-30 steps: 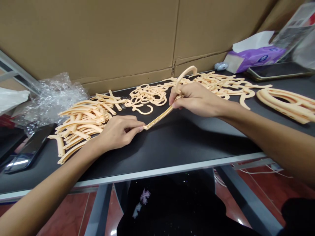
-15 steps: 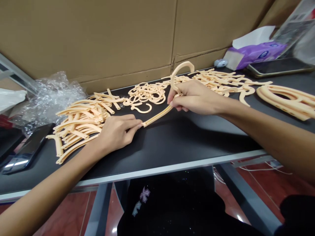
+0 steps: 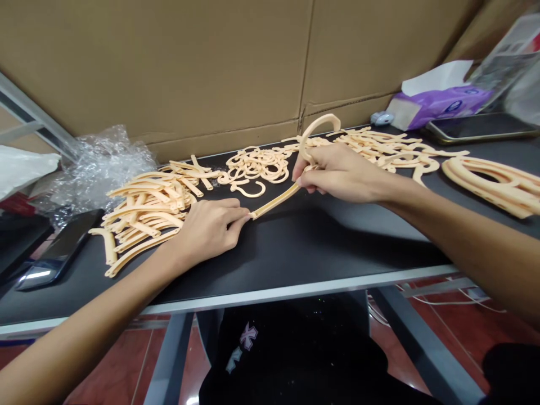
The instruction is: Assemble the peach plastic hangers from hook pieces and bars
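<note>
Between my hands is a pale peach plastic hanger arm, slanting up to the right, with a curved hanger hook rising at its upper end. My left hand pinches the arm's lower end close to the tabletop. Closed around the joint of arm and hook is my right hand, its fingers covering most of that joint. Beside my left hand lies a heap of loose hanger arms. Behind the held piece is a pile of loose hooks.
More thin peach parts spread along the back right. Stacked hanger pieces lie at the right. A tissue pack and a phone sit behind them. Crumpled clear plastic and a dark phone are at left; cardboard walls the back.
The whole view has shifted slightly, moving the scene a little to the right in the picture. Both hands keep the same grip on the hanger piece.
</note>
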Demonstrator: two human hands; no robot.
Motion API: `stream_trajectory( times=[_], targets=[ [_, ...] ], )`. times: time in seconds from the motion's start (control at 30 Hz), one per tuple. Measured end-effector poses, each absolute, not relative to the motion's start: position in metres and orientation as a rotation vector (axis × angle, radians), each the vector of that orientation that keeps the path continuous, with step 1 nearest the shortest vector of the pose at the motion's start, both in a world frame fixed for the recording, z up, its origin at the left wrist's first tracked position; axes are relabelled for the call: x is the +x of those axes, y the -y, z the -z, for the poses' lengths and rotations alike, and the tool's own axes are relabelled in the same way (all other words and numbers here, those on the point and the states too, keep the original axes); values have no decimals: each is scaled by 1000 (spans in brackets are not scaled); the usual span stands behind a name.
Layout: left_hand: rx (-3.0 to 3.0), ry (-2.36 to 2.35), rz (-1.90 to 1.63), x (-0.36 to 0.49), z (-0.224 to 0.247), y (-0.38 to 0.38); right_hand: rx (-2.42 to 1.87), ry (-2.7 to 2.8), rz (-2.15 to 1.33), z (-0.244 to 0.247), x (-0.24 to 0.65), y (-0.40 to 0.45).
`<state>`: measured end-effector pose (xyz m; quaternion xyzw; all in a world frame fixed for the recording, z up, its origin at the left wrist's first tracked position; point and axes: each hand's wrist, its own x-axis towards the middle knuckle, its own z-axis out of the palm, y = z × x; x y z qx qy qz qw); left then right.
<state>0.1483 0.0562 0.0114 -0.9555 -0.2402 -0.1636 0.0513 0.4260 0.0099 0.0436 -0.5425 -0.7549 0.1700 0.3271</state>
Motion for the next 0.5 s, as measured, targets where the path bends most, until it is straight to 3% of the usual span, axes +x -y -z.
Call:
stream_trajectory(
  times=[0.23,0.5],
  targets=[
    [-2950,780,457,151,-15,-57,-1381,2051,-275,-47,424,-8],
    [-2866,697,460,148,-14,-54,-1396,1964,-479,-45,426,-9]
  ],
)
